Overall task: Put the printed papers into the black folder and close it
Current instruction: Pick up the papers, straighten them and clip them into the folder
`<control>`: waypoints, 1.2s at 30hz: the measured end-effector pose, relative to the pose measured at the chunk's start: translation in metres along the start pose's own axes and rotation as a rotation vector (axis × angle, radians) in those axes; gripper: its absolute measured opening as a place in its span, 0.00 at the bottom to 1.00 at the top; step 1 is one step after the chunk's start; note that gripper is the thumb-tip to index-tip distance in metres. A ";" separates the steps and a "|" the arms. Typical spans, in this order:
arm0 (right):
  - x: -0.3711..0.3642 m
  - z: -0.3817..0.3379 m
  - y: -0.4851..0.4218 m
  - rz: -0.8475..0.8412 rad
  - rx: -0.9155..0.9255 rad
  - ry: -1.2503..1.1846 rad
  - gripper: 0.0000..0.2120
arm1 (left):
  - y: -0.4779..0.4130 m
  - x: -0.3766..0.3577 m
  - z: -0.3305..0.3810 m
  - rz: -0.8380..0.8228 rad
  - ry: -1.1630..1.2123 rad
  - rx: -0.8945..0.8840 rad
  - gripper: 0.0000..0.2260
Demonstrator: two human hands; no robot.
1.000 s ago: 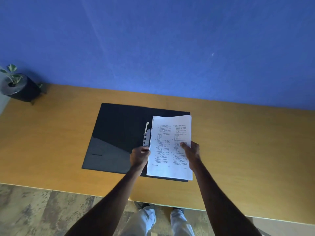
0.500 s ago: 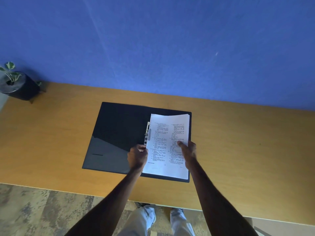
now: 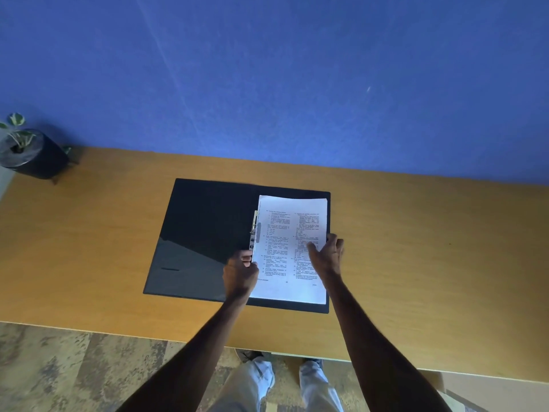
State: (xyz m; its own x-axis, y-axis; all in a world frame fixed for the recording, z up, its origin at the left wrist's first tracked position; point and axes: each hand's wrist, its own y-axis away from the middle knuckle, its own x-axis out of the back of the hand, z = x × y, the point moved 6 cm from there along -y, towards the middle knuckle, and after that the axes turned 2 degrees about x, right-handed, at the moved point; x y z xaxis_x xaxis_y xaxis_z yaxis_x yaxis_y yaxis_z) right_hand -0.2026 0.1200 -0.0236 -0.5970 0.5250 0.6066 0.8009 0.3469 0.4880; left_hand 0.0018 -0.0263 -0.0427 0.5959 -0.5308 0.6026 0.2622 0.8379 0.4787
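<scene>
The folder [image 3: 208, 233] lies open and flat on the desk [image 3: 416, 263], its black inside facing up. The papers [image 3: 292, 248] lie as a stack on its right half, between the two hands. They are printed side up, with edges nearly square to the folder's.

The left hand [image 3: 240, 273] is low on the stack's left edge, and its curled fingers [image 3: 246, 259] pinch that edge. Just beyond those fingers, along the same edge, a metal clip [image 3: 254, 233] sits at the folder's spine, touching or slightly under the paper.

The right hand [image 3: 326, 254] holds the stack's right edge about halfway up. Its thumb lies on the top sheet and the other fingers [image 3: 334, 240] bend over the edge; whether they reach underneath cannot be told.

Left of the left fingers, the folder's other half shows a slanted inner pocket. Far left of both hands, a potted plant [image 3: 26, 153] stands at the desk's back corner against the blue wall [image 3: 267, 84].
</scene>
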 end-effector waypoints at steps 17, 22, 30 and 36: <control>0.008 0.015 0.003 0.061 0.065 -0.033 0.30 | 0.013 -0.002 -0.002 -0.037 -0.010 -0.053 0.18; 0.008 0.016 0.003 0.077 0.043 -0.044 0.27 | 0.013 -0.001 -0.001 -0.056 -0.016 -0.053 0.19; 0.016 0.019 -0.002 0.053 -0.006 -0.042 0.23 | 0.012 -0.004 -0.001 -0.078 -0.012 -0.063 0.22; 0.022 0.018 -0.004 -0.005 -0.040 -0.077 0.24 | 0.013 -0.005 -0.002 -0.103 0.006 -0.049 0.22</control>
State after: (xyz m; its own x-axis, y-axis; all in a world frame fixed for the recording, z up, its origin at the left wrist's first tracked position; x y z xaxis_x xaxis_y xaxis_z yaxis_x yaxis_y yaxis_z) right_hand -0.2177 0.1442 -0.0237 -0.5948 0.5822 0.5543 0.7943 0.3197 0.5166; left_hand 0.0039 -0.0132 -0.0406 0.5683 -0.6136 0.5482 0.3589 0.7844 0.5059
